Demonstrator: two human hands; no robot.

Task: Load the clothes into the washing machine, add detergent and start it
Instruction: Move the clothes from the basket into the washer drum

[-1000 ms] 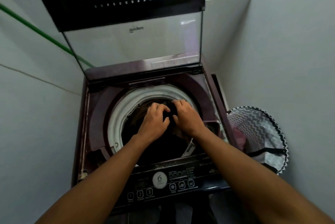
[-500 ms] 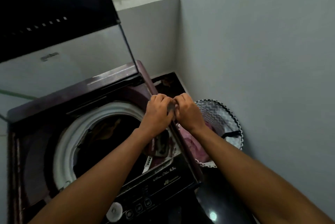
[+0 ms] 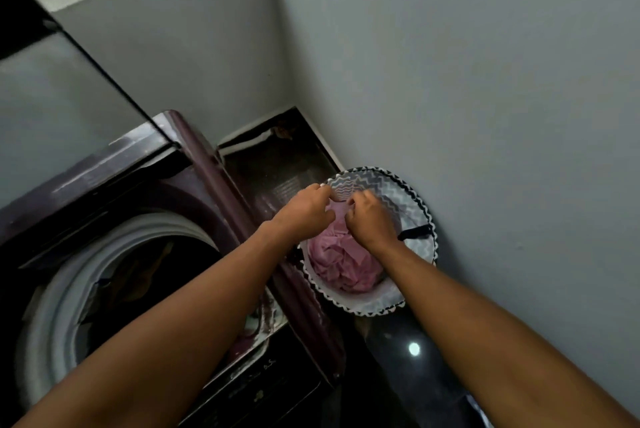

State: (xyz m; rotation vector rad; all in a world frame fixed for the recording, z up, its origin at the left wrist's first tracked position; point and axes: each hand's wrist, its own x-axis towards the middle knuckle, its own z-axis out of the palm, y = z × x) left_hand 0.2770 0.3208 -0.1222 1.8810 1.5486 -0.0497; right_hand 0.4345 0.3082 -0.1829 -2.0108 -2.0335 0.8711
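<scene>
Pink clothes (image 3: pixel 341 263) lie bunched in a round zigzag-patterned laundry basket (image 3: pixel 414 200) on the floor, just right of the washing machine (image 3: pixel 194 164) and against the grey wall (image 3: pixel 467 63). Both hands reach over the basket: the left hand (image 3: pixel 304 211) and right hand (image 3: pixel 372 219) each pinch the cloth's top edge with curled fingers. Dark garments (image 3: pixel 138 282) show inside the open drum, under the raised lid (image 3: pixel 62 91).
</scene>
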